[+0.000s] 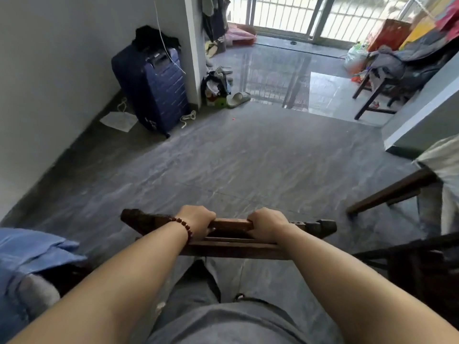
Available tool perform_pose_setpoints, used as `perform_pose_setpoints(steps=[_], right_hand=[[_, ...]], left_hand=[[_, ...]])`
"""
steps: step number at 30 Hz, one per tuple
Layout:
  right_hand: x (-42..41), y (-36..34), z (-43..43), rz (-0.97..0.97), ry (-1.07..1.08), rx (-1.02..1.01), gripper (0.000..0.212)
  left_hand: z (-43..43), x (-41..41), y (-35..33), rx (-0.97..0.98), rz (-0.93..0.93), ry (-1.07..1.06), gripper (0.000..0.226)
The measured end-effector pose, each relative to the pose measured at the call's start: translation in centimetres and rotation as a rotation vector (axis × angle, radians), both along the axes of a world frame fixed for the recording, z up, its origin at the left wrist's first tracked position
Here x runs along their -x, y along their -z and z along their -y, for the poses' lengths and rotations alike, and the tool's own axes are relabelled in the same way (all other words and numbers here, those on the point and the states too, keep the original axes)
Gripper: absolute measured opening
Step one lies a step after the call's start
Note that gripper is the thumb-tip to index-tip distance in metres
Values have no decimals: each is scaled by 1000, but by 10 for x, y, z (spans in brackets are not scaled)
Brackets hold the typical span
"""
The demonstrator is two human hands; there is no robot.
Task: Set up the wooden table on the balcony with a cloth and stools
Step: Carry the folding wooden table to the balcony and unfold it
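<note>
grey tile room, balcony (pixel 285 58) lying well ahead | I'm seeing left hand (pixel 198 220) and right hand (pixel 267 223) both wrapping tight round the stool (pixel 231 232) edge, probably for carrying it level | stool hanging at waist

Both hands' grip (pixel 232 223) on wooden stool (pixel 231 248)

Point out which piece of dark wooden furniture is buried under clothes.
The wooden table far right near the balcony door, piled with clothes. The wooden piece gripped by the left hand and right hand is bare.
</note>
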State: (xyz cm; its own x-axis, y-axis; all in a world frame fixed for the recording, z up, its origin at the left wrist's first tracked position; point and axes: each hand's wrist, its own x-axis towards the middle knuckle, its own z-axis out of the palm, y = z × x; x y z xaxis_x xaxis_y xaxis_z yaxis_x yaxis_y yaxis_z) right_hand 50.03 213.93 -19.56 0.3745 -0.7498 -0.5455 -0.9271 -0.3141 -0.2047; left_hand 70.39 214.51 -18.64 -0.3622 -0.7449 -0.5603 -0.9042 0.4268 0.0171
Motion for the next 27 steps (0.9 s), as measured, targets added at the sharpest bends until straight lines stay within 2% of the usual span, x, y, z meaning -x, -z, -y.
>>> perform_pose_setpoints(steps=[13, 18, 27], right_hand=[[-11, -18, 224, 5, 198, 20, 20], [1, -9, 287, 29, 283, 4, 16], [42, 4, 439, 63, 364, -33, 25]], left_hand=[[258, -9, -15, 31, -22, 155, 30], [334, 5, -16, 39, -7, 231, 29], [498, 51, -4, 45, 1, 261, 27]])
